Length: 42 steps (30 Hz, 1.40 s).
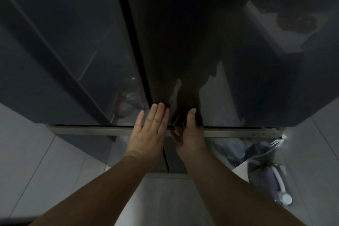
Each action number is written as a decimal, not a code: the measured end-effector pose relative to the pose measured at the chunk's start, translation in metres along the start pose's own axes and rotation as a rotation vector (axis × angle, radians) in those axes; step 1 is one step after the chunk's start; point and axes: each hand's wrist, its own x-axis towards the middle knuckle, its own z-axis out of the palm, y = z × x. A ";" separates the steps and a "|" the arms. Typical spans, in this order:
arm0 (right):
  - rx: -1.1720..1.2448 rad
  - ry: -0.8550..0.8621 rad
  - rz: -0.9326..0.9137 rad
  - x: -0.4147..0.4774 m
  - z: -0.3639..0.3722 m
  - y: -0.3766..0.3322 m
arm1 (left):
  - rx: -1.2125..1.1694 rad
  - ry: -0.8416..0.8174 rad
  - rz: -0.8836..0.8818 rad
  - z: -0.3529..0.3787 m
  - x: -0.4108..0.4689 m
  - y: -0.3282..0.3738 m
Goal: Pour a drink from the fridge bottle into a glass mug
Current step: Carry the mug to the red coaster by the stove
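Dark glossy fridge (64,42) fills upper frame, both upper doors shut, seam running from top centre down to my hands. My left hand (149,134), frame centre: flat, fingers straight and together, pressing door face at foot of seam. My right hand (189,134) just beside it: thumb upright on right door (183,33), fingers hooked under its bottom edge, gripping. Pale floor tiles (36,161) lower left.

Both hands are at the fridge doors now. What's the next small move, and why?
Probably pull the right door outward with the right hand: its fingers seem hooked under that door's lower edge, thumb on the face. The doors look shut at the centre seam, and the left hand only lies flat beside it.
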 end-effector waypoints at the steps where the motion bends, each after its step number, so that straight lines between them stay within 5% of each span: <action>1: -0.024 -0.004 0.005 -0.001 -0.001 -0.001 | 0.004 -0.033 -0.016 -0.003 0.000 0.000; 6: -0.200 0.065 -0.033 -0.018 -0.014 -0.004 | 0.019 -0.227 -0.048 -0.023 -0.003 0.011; 10: -0.316 0.085 -0.326 -0.053 -0.037 -0.001 | -0.162 -0.031 0.026 -0.032 -0.013 0.021; 14: -0.920 0.281 -0.679 -0.112 -0.083 -0.001 | -0.227 0.058 0.167 -0.051 -0.026 0.039; 17: -1.147 0.441 -0.795 -0.159 -0.116 -0.002 | -0.290 0.101 0.284 -0.088 -0.038 0.065; 23: -1.366 0.850 -0.790 -0.274 -0.203 -0.012 | -0.436 0.146 0.587 -0.172 -0.080 0.165; 31: -1.294 1.347 -0.671 -0.461 -0.340 -0.008 | -0.598 0.234 0.992 -0.277 -0.191 0.300; 42: -1.181 1.828 -0.413 -0.787 -0.532 0.111 | -0.652 0.402 1.480 -0.456 -0.505 0.475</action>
